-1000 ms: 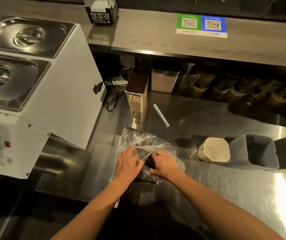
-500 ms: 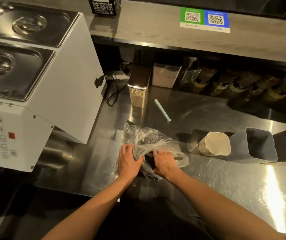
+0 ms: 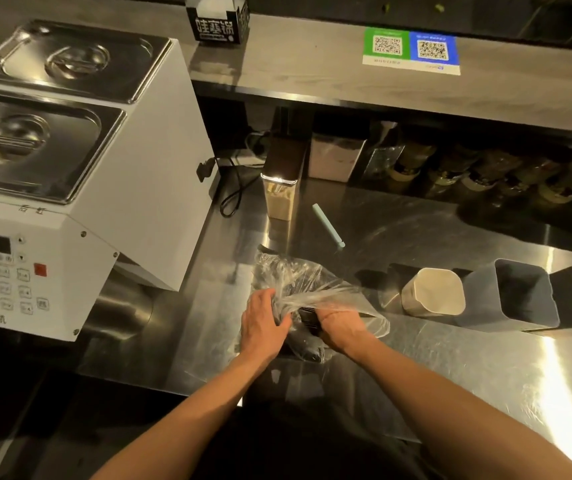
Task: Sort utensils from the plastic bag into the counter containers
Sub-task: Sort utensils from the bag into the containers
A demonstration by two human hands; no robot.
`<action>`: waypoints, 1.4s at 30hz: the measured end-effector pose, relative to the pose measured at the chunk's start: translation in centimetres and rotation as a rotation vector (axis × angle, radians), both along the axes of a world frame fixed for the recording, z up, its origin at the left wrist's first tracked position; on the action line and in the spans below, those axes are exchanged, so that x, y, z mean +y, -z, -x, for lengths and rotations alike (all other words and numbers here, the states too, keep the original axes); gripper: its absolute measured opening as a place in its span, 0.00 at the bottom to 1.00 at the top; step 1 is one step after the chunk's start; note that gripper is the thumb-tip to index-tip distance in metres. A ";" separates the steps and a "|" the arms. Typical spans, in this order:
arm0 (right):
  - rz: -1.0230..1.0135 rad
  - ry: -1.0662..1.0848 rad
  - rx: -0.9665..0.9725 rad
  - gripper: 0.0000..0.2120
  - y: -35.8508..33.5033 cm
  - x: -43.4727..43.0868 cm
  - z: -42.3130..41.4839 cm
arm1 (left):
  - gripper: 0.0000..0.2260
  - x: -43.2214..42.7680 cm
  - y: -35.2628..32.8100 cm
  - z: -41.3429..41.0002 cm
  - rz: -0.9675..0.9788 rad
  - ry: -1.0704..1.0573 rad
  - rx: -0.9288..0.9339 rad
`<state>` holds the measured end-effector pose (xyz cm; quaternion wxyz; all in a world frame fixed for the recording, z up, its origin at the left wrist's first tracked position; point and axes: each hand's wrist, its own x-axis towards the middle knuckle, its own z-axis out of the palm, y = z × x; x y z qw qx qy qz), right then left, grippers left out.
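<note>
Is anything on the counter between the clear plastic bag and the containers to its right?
Nothing visible: only bare steel counter separates the clear plastic bag from the cream square container. The pale green stick lies farther back, off that path.

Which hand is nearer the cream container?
Right. The right hand, gripping utensils inside the plastic bag, sits just left of the cream container; the left hand is farther left.

Drink-shop counter: steel worktop (image 3: 416,358), dispensing machine (image 3: 80,188).

Machine (image 3: 80,188) at left; plastic bag (image 3: 308,289) on counter (image 3: 450,358) at centre; three containers (image 3: 509,296) at right; straw (image 3: 327,225) behind bag.
</note>
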<state>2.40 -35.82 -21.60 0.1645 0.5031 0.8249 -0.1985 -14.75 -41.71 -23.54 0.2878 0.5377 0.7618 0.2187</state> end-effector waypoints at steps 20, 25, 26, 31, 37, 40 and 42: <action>-0.176 -0.194 -0.268 0.10 -2.8 0.0 2.4 | 0.25 1.5 -0.4 -2.0 -0.269 0.477 0.146; -0.181 -0.216 -0.204 0.09 -4.2 1.6 0.4 | 0.23 2.5 -0.5 -1.8 -0.213 0.405 0.170; -0.179 -0.217 -0.207 0.10 -4.3 2.0 -0.3 | 0.23 2.6 -0.5 -1.7 -0.211 0.396 0.162; -0.134 -0.178 -0.221 0.10 -5.0 3.3 -3.5 | 0.22 2.2 0.0 -1.3 -0.152 0.326 0.137; -0.007 -0.127 -0.298 0.11 -5.1 4.0 -4.2 | 0.19 2.0 0.5 -1.4 -0.059 0.359 0.114; 0.052 -0.090 -0.293 0.12 -4.3 3.7 -2.9 | 0.20 1.9 0.5 -1.7 -0.025 0.362 0.037; 0.076 -0.069 -0.264 0.13 -3.6 3.3 -1.8 | 0.21 1.9 0.5 -1.7 -0.012 0.345 0.008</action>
